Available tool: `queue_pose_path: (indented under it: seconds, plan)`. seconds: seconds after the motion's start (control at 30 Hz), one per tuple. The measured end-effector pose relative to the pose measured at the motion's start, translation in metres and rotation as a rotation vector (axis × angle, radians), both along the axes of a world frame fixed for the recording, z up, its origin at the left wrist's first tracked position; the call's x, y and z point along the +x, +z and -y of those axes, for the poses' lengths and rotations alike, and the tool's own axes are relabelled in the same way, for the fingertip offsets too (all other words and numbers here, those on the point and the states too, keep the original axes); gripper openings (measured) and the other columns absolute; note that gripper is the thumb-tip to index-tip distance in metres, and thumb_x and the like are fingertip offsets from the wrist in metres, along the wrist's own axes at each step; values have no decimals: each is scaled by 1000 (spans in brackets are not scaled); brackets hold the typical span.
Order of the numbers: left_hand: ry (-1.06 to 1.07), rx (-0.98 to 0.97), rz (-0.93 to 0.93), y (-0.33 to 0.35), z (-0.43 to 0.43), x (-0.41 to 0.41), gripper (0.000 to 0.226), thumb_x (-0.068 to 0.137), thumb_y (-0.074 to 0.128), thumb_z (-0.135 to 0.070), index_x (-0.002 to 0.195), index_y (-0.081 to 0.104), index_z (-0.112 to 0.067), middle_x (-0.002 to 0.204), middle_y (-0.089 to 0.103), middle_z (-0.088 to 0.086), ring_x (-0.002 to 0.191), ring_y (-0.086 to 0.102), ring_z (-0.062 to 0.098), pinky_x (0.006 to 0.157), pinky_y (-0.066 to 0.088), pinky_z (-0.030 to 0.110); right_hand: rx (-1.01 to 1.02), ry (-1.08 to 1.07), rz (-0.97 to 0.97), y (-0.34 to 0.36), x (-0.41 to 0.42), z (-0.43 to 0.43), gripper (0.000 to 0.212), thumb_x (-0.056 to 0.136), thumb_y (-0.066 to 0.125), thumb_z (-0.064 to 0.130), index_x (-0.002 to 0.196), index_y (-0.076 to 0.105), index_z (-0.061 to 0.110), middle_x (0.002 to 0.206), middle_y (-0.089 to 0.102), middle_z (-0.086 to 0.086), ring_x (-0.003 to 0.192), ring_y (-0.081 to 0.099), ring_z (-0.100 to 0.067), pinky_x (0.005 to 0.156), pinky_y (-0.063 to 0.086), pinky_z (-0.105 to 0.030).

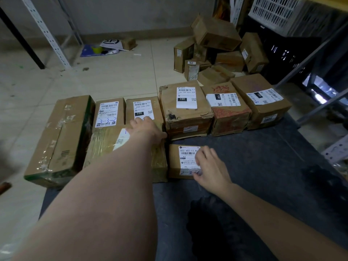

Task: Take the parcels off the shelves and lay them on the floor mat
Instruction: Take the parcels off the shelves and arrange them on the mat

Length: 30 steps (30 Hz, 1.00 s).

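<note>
Several cardboard parcels lie in rows on the dark floor mat (263,166). My left hand (146,129) reaches forward and rests on the far end of a tape-wrapped parcel (105,144), its fingers touching the parcel labelled 220 (144,108). My right hand (211,166) lies on a small flat parcel (180,161) with a white label, fingers spread over its right edge. Behind stand the parcels marked 3-3-2 (109,113), 150 (185,108) and two more to the right, one (228,110) with a red patch, one (261,100) marked 2-1-2. A long box (60,140) lies at the left.
A loose heap of cardboard boxes (216,49) sits on the tiled floor behind the mat. Metal shelf uprights (47,34) stand at the left, and a shelf frame (310,87) with a white crate (278,14) at the right. Litter (111,47) lies by the wall.
</note>
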State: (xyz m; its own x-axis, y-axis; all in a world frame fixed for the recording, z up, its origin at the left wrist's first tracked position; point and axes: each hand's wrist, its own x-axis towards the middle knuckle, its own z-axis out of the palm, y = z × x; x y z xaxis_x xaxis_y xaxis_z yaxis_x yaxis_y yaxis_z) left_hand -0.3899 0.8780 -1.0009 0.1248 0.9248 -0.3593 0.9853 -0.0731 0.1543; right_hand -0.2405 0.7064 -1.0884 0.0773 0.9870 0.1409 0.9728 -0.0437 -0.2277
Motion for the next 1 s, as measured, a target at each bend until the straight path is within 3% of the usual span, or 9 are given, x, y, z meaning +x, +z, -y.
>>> queue_pose_path:
  seconds: [0.07,0.13,0.2,0.27,0.33,0.43,0.53,0.77,1.0]
  plan:
    - [-6,-7,15,2,0,1,93,83,67,-58,151,24,-11,153,26,19,143,20,37,115,22,52,-60,-64,-56,1,3,-6,49,73,80,34,101,42,22,118,40,0,108,43,-19,65,37,-27]
    - [-27,-4,28,4,-1,2,91,83,68,-57,149,26,-11,152,29,19,141,23,38,114,26,50,-131,-99,-57,5,8,-13,64,71,80,39,121,44,23,129,39,2,117,40,-18,74,43,-29]
    - [-47,4,28,8,-2,3,90,83,68,-57,149,27,-11,151,31,19,141,25,37,112,28,50,-229,-124,-62,8,11,-19,85,70,80,42,141,35,22,139,39,0,123,37,-21,90,45,-33]
    - [-49,5,38,11,-3,2,88,83,68,-56,148,29,-12,151,32,19,140,26,37,110,30,49,-317,-141,-92,11,12,-23,99,70,81,42,149,26,21,144,37,-2,126,35,-25,99,42,-38]
    - [-49,-2,56,12,-4,1,87,84,68,-54,148,28,-12,151,32,19,140,27,37,110,31,49,-360,-150,-133,13,11,-24,103,70,83,40,151,23,21,144,34,-2,127,40,-25,99,44,-40]
    - [-47,-11,63,12,-5,-1,88,83,70,-50,150,26,-11,150,31,18,140,27,36,110,31,48,-321,-214,-156,17,7,-25,94,72,82,36,147,29,20,136,32,-3,112,54,-27,85,50,-39]
    - [-49,-11,65,12,-6,-1,90,83,72,-47,150,24,-10,149,32,19,139,27,36,110,31,48,-286,-266,-145,19,3,-27,85,75,82,29,143,32,17,135,32,-5,106,58,-30,81,50,-39]
    - [-64,-6,80,9,-9,1,90,82,73,-45,149,25,-10,149,33,18,140,28,36,108,34,48,-190,-258,-268,16,0,-33,64,88,63,5,146,37,14,139,39,-7,117,55,-33,93,48,-42]
    - [-60,-15,122,11,-11,-2,84,82,74,-41,146,29,-10,146,35,19,136,33,37,104,39,47,-149,-208,-415,12,-5,-35,64,82,70,2,139,44,14,153,22,-4,131,45,-28,107,42,-34]
